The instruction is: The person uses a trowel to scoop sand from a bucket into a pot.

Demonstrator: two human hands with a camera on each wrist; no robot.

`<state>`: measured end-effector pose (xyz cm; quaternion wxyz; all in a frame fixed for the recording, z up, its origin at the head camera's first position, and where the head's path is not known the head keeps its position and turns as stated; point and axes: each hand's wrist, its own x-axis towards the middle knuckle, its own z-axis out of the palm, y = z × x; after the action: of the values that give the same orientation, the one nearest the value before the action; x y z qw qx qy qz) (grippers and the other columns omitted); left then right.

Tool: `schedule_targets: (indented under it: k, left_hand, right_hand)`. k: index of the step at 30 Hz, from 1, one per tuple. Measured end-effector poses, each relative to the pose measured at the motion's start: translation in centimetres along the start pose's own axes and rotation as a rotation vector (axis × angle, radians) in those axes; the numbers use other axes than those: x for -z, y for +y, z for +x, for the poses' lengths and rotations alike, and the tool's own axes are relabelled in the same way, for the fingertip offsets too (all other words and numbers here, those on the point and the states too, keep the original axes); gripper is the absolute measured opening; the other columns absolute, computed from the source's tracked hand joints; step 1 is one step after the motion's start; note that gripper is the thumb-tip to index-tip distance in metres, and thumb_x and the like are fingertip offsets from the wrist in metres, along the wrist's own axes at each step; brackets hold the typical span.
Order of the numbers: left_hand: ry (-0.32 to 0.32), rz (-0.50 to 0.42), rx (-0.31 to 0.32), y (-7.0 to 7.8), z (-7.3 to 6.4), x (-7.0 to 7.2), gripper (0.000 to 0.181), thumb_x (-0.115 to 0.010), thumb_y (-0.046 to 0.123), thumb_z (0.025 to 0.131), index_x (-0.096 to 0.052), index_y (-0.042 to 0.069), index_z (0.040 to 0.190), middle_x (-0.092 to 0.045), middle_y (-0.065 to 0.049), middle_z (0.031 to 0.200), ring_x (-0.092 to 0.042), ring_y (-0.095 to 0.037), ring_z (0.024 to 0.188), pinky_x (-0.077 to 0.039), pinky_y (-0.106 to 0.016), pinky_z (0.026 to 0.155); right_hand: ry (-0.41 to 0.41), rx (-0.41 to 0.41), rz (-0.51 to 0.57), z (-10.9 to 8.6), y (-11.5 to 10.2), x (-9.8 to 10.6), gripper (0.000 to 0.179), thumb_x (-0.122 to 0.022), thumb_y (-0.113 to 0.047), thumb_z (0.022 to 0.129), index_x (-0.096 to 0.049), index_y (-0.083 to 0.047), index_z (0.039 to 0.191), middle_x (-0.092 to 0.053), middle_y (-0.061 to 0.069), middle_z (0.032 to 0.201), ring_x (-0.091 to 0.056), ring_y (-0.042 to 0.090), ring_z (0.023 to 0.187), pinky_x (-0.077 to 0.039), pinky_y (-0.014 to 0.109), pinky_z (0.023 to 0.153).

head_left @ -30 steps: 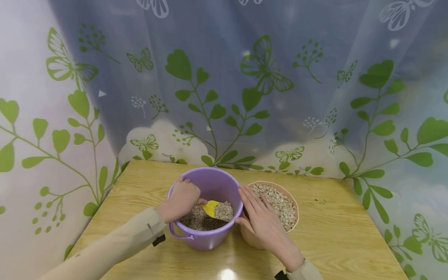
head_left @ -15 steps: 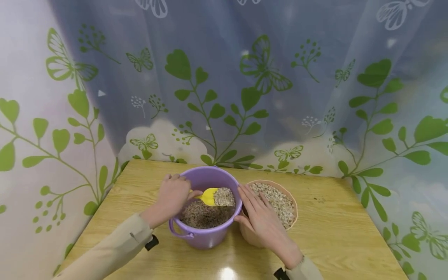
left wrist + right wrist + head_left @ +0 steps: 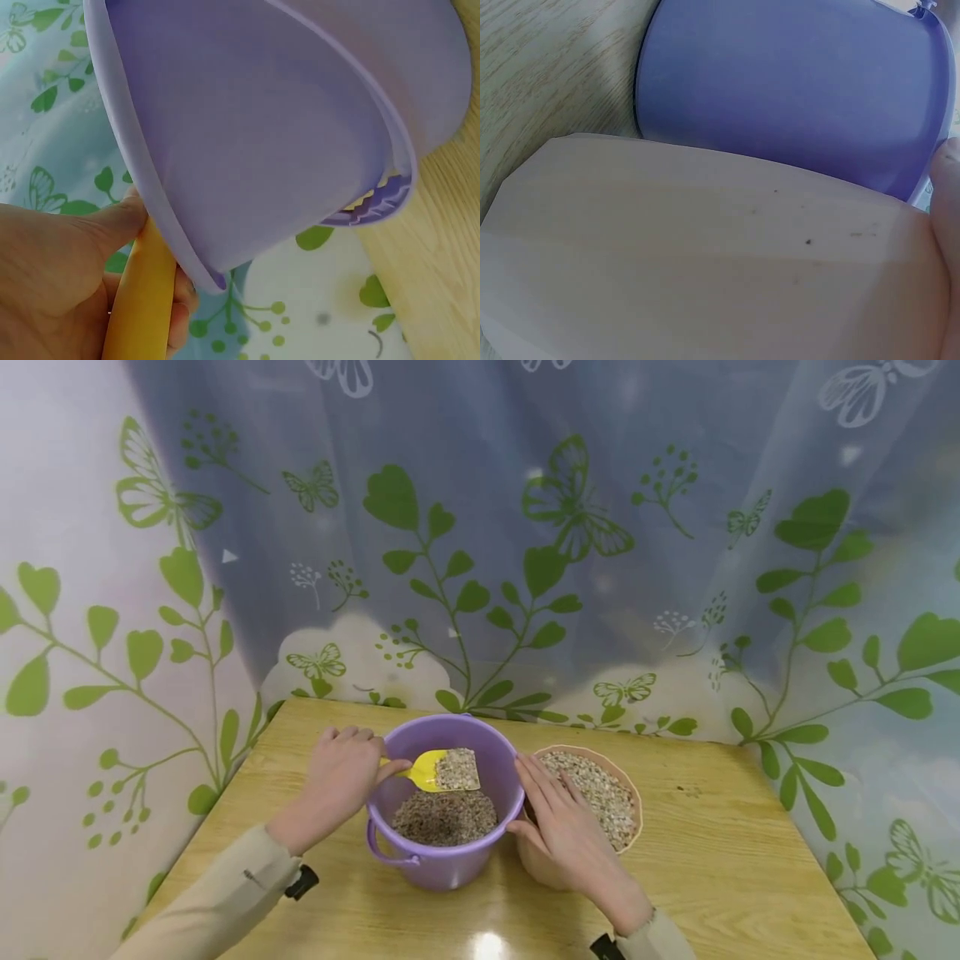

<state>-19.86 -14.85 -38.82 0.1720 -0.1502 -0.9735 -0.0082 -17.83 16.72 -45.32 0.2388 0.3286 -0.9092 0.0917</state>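
Observation:
A yellow toy shovel [image 3: 425, 769], loaded with pale grit [image 3: 457, 769], is held level above the purple bucket [image 3: 447, 870]. My left hand [image 3: 335, 787] grips its handle [image 3: 142, 296] at the bucket's left rim, with the thumb along the top. Inside the bucket lies a heap of darker, grainy grit [image 3: 446, 818]. My right hand [image 3: 567, 835] spans the gap to a peach pot [image 3: 636, 795] filled with pale grit [image 3: 596, 789]. Its fingers are straight, the tips at the bucket's right rim, and the palm lies over the pot's near-left edge.
The wooden table [image 3: 735, 843] carries both containers near its middle. The bucket's purple handle [image 3: 390, 853] hangs down at its front left. A curtain [image 3: 480, 527] printed with leaves and butterflies closes in the back and sides.
My left hand has moved left and drawn back, lifting the loaded shovel from low in the bucket to about rim height. The right hand has stayed in place.

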Motion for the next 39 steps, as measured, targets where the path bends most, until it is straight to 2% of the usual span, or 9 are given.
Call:
schedule_targets:
  k: [5, 18, 24, 27, 31, 33, 36, 39]
  left_hand:
    - [0.022, -0.002, -0.014, -0.4, -0.2, 0.1, 0.048, -0.068, 0.055, 0.09, -0.072, 0.008, 0.078, -0.06, -0.002, 0.069, -0.05, -0.018, 0.065, -0.034, -0.033, 0.065]
    - [0.004, -0.024, -0.013, -0.7, -0.4, 0.1, 0.047, -0.069, 0.053, 0.091, -0.071, 0.008, 0.078, -0.059, -0.002, 0.069, -0.048, -0.018, 0.065, -0.033, -0.033, 0.064]
    - [-0.028, -0.028, -0.006, -0.4, 0.0, -0.2, 0.048, -0.065, 0.056, 0.092, -0.072, 0.01, 0.08, -0.06, -0.001, 0.071, -0.05, -0.018, 0.066, -0.035, -0.033, 0.066]
    - [-0.022, -0.037, -0.002, -0.2, 0.2, -0.2, 0.049, -0.065, 0.056, 0.092, -0.072, 0.01, 0.081, -0.061, -0.001, 0.071, -0.049, -0.018, 0.066, -0.035, -0.033, 0.066]
    - [0.0, -0.055, -0.005, 0.0, 0.3, -0.1, 0.047, -0.067, 0.054, 0.091, -0.073, 0.008, 0.082, -0.062, -0.001, 0.072, -0.049, -0.017, 0.066, -0.034, -0.032, 0.065]
    - [0.003, -0.06, -0.006, 0.1, 0.4, 0.1, 0.047, -0.068, 0.054, 0.091, -0.073, 0.008, 0.082, -0.061, -0.001, 0.071, -0.048, -0.017, 0.065, -0.033, -0.032, 0.065]
    - [0.002, -0.058, -0.005, 0.2, 0.4, 0.2, 0.046, -0.068, 0.053, 0.091, -0.072, 0.008, 0.081, -0.061, -0.001, 0.071, -0.048, -0.016, 0.065, -0.033, -0.031, 0.065]
    - [0.006, -0.055, 0.0, 0.2, 0.4, 0.4, 0.046, -0.068, 0.054, 0.091, -0.072, 0.009, 0.08, -0.061, -0.001, 0.071, -0.049, -0.017, 0.065, -0.034, -0.032, 0.065]
  right_hand:
    - [0.012, 0.004, -0.011, -0.1, 0.1, 0.0, 0.085, -0.014, -0.064, 0.102, -0.035, 0.0, 0.154, -0.035, 0.016, 0.161, -0.042, 0.036, 0.143, -0.034, 0.058, 0.112]
    - [0.009, -0.015, 0.014, -0.2, 0.4, 0.2, 0.087, -0.015, -0.067, 0.101, -0.037, -0.002, 0.154, -0.038, 0.014, 0.159, -0.042, 0.037, 0.142, -0.035, 0.059, 0.111]
    - [0.017, -0.065, -0.012, -1.8, 2.0, 1.9, 0.083, -0.021, -0.065, 0.101, -0.042, -0.003, 0.152, -0.042, 0.016, 0.156, -0.042, 0.038, 0.141, -0.033, 0.062, 0.111]
    - [0.012, -0.111, -0.018, -3.1, 3.5, 2.8, 0.08, -0.029, -0.064, 0.102, -0.041, -0.003, 0.152, -0.042, 0.015, 0.157, -0.04, 0.038, 0.143, -0.028, 0.062, 0.113]
    - [-0.065, -0.223, 0.008, -5.0, 5.5, 4.1, 0.077, -0.051, -0.055, 0.1, -0.033, -0.006, 0.157, -0.035, 0.014, 0.161, -0.034, 0.036, 0.147, -0.022, 0.065, 0.115]
    - [-0.127, -0.282, 0.006, -6.0, 6.4, 4.7, 0.08, -0.056, -0.051, 0.099, -0.026, -0.009, 0.16, -0.03, 0.014, 0.164, -0.03, 0.035, 0.149, -0.018, 0.065, 0.116]
    - [-0.202, -0.339, -0.007, -7.3, 7.3, 5.4, 0.083, -0.056, -0.051, 0.1, -0.016, -0.012, 0.163, -0.025, 0.015, 0.166, -0.025, 0.034, 0.151, -0.014, 0.064, 0.118]
    - [-0.243, -0.35, -0.023, -8.3, 7.7, 5.7, 0.083, -0.053, -0.052, 0.101, -0.012, -0.015, 0.163, -0.022, 0.014, 0.166, -0.021, 0.032, 0.153, -0.006, 0.058, 0.121]
